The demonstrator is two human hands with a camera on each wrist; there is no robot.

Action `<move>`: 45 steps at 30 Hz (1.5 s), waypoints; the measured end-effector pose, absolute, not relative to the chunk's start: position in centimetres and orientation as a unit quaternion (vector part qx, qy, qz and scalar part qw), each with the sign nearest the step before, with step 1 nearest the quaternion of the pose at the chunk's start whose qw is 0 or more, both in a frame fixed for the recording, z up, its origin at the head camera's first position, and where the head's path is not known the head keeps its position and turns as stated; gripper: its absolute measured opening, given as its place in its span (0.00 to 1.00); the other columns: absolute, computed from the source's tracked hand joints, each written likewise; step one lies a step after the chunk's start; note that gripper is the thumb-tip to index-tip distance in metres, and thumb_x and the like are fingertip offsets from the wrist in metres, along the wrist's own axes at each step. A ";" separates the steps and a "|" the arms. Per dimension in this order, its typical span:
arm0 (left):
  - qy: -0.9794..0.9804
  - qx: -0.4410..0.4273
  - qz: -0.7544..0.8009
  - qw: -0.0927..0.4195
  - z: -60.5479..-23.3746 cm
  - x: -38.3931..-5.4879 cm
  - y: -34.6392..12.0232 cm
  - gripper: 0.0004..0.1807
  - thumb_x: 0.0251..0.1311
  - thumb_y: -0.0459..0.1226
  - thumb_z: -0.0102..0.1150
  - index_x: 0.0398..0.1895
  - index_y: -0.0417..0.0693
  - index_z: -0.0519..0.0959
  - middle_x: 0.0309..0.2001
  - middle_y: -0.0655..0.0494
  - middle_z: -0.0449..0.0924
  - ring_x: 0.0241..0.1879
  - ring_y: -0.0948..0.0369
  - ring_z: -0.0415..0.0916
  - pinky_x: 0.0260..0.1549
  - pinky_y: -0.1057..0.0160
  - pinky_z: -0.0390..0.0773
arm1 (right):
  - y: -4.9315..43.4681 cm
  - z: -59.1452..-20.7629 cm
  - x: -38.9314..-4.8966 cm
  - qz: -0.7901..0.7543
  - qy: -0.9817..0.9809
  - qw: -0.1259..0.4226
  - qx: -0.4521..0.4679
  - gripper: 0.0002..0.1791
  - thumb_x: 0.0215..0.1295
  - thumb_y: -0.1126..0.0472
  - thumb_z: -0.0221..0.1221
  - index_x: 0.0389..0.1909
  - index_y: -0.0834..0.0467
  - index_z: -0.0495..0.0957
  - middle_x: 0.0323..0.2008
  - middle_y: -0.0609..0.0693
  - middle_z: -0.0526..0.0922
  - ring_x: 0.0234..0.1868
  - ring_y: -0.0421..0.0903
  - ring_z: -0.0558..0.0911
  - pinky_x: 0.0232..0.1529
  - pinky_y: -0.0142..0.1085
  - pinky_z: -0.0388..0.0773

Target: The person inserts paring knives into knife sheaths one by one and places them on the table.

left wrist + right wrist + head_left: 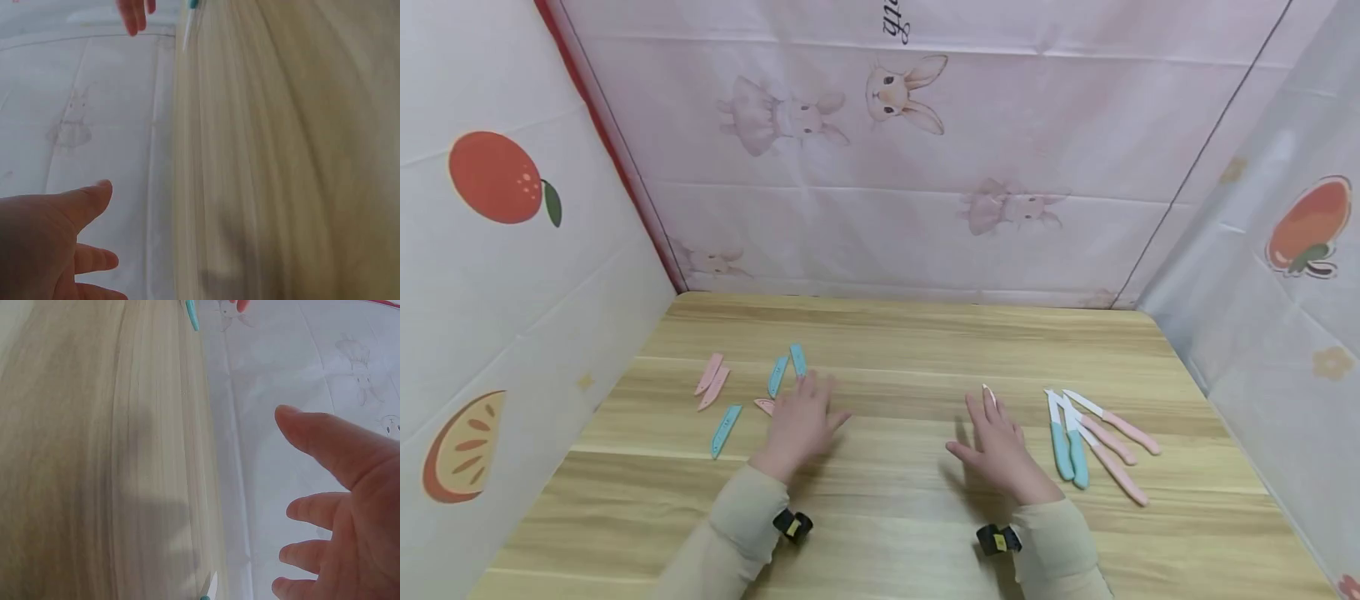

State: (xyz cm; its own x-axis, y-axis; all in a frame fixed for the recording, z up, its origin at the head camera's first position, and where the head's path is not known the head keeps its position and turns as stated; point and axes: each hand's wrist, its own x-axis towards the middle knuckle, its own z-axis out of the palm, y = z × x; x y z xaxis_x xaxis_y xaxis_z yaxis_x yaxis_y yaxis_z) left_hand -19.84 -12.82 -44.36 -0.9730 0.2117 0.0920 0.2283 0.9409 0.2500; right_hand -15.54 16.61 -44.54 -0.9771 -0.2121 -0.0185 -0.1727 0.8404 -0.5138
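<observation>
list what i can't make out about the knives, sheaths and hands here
Head: one end of the pink sheath, hidden by the left hand.
Head: most of the lone knife, handle included, hidden by the right hand.
Head: marks on the nearest teal sheath, too small to read.
Left wrist: a teal knife handle, cut off by the top edge.
Right wrist: a teal strip, cut off by the top edge.

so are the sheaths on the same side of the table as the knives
No, the sheaths lie by the left hand, while the knives lie by the right hand.
</observation>
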 end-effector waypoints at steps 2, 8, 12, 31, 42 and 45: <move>-0.986 -0.102 -0.129 0.024 -44.1 -20.9 -13.3 0.34 0.63 0.53 0.52 0.63 0.38 0.64 0.58 0.36 0.67 0.56 0.40 0.67 0.49 0.39 0.70 | 16.8 -44.6 -15.5 -0.267 0.958 0.034 -0.102 0.44 0.61 0.47 0.59 0.70 0.65 0.50 0.70 0.67 0.39 0.69 0.66 0.42 0.61 0.68 0.42; -0.993 -0.037 -0.111 0.007 -43.9 -25.1 -15.1 0.25 0.64 0.50 0.50 0.47 0.35 0.73 0.37 0.40 0.77 0.35 0.47 0.76 0.29 0.51 0.79 | 17.2 -44.7 -15.4 -0.272 0.956 0.033 -0.104 0.44 0.62 0.48 0.59 0.70 0.65 0.50 0.71 0.66 0.39 0.69 0.68 0.42 0.61 0.68 0.41; -0.996 -0.007 -0.092 -0.021 -44.3 -27.1 -16.0 0.19 0.65 0.49 0.48 0.30 0.41 0.71 0.21 0.49 0.71 0.21 0.54 0.71 0.15 0.58 0.73 | 17.4 -44.7 -15.3 -0.271 0.957 0.028 -0.103 0.43 0.62 0.49 0.59 0.69 0.65 0.51 0.70 0.67 0.41 0.68 0.68 0.44 0.60 0.68 0.43; -0.993 0.029 -0.113 -0.021 -46.1 -28.6 -15.4 0.15 0.69 0.39 0.43 0.39 0.34 0.73 0.31 0.41 0.74 0.33 0.47 0.75 0.24 0.50 0.77 | 19.7 -44.9 -15.3 -0.274 0.959 0.004 -0.070 0.37 0.65 0.51 0.56 0.67 0.68 0.55 0.68 0.71 0.46 0.66 0.69 0.52 0.61 0.64 0.50; -0.906 0.021 -0.424 0.001 -43.8 -24.9 -14.6 0.13 0.62 0.43 0.56 0.43 0.43 0.77 0.37 0.51 0.78 0.33 0.57 0.72 0.31 0.61 0.74 | 22.9 -44.1 -15.1 -0.307 0.950 0.033 0.042 0.27 0.67 0.58 0.50 0.60 0.72 0.63 0.54 0.71 0.71 0.54 0.66 0.71 0.51 0.57 0.70; -0.851 0.022 -0.524 -0.030 -43.4 -24.1 -14.1 0.18 0.59 0.45 0.61 0.48 0.43 0.78 0.43 0.51 0.78 0.41 0.57 0.73 0.40 0.58 0.75 | 22.7 -44.3 -15.0 -0.295 0.952 0.070 0.046 0.27 0.65 0.55 0.55 0.56 0.71 0.67 0.48 0.67 0.76 0.48 0.62 0.76 0.45 0.53 0.75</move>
State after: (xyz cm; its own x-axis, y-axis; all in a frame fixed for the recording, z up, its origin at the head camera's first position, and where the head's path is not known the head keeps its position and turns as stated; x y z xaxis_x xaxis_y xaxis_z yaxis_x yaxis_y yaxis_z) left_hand -24.09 -14.09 -43.43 -0.9972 -0.0064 -0.0742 -0.0691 0.4503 0.8902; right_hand -15.02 22.74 -44.31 -0.9861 0.0458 -0.1595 0.1279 0.8223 -0.5545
